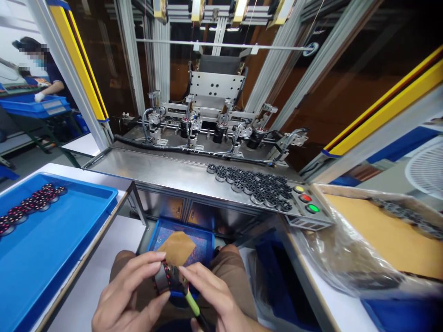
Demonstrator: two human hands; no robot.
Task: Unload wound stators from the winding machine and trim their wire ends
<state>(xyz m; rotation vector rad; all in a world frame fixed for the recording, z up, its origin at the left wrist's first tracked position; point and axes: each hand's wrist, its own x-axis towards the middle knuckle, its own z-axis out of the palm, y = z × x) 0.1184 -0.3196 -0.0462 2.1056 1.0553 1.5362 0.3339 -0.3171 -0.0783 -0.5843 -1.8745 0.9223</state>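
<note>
At the bottom centre of the frame, the left hand [129, 290] is holding a ring-shaped part [162, 279], its grip closing on the rim with fingers above and thumb below. The part is standing on edge, its grey band facing the left palm and its red-dotted side turning toward the right. Just right of it, the right hand [216, 295] is holding a green-and-black tool [191, 302] in a narrow grip, the handle slanting toward the bottom edge; the tool's dark tip is pointing at the part, though whether the two are touching is hard to tell.

Behind the hands, a piece of brown paper [178, 246] is lying in a blue bin [204, 240]. At the left of the frame, a blue tray [79, 216] is resting on a white counter [125, 186], and red-dotted rings [38, 200] are lying along its far left part. Right of centre, many black rings [256, 184] are sitting close together on a metal counter [155, 168], beside a yellow button [299, 189], a red button [305, 198] and a green button [313, 209]. A machine [221, 124] is standing behind them. In the upper left, a co-worker's gloved hand [39, 97] is reaching over another blue tray [34, 108].
</note>
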